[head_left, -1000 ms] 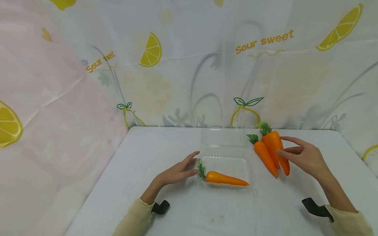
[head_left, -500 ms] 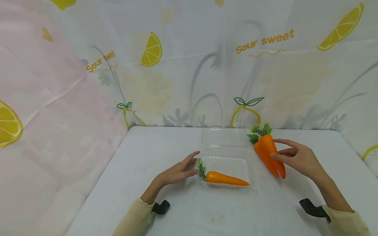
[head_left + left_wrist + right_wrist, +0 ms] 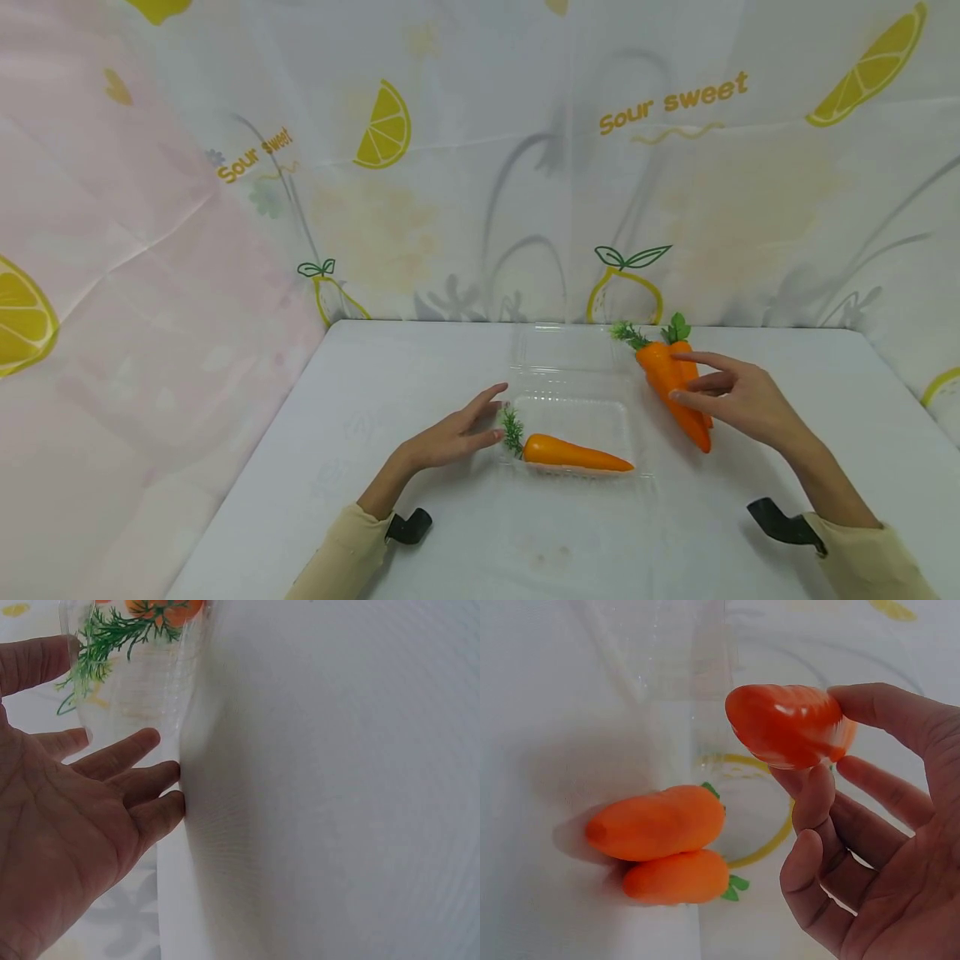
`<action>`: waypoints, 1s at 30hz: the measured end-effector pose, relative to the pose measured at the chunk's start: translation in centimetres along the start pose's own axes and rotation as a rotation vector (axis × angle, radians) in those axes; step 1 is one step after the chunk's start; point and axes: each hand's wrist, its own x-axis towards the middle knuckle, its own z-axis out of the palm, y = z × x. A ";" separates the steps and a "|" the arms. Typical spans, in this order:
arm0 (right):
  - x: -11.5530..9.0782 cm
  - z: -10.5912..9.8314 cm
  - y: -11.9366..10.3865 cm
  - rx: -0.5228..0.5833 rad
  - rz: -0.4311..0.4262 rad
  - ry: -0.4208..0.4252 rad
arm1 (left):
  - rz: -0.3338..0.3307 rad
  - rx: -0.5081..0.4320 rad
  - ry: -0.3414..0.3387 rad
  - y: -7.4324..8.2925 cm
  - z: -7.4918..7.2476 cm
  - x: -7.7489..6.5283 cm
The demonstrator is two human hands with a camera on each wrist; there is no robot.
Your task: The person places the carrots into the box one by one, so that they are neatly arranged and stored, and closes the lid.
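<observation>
My right hand (image 3: 738, 400) pinches an orange toy carrot (image 3: 663, 379) with feathery green leaves between thumb and fingers. In the right wrist view this carrot (image 3: 784, 724) is above the table, its tip toward the camera. Two more carrots (image 3: 660, 825) lie side by side below it, partly hidden behind the held one in the head view. A clear plastic box (image 3: 633, 433) stands with its lid folded back, and one carrot (image 3: 573, 454) lies along its near side. My left hand (image 3: 450, 437) rests at the box's left edge, fingers spread and relaxed, thumb beside the green leaves.
The box's transparent lid (image 3: 570, 348) lies flat behind it, near the table's back edge. A white table (image 3: 390, 367) carries everything. Behind it hangs a cloth backdrop (image 3: 465, 200) printed with lemons.
My right hand has moved left with the held carrot, which now passes over the two lying carrots toward the box. My left hand and the box have stayed put.
</observation>
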 end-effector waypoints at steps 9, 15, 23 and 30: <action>0.4 0.6 -0.6 0.007 -0.056 -0.029 | -0.003 -0.004 -0.002 -0.1 0.0 0.1; 0.6 0.8 -1.1 0.043 -0.114 -0.060 | -0.007 -0.007 -0.003 0.0 0.0 0.1; 1.0 1.4 -1.9 0.072 -0.136 -0.101 | -0.008 -0.014 -0.002 -0.2 0.1 0.2; 1.2 1.9 -2.7 0.097 -0.177 -0.145 | -0.008 -0.018 -0.002 -0.1 0.0 0.0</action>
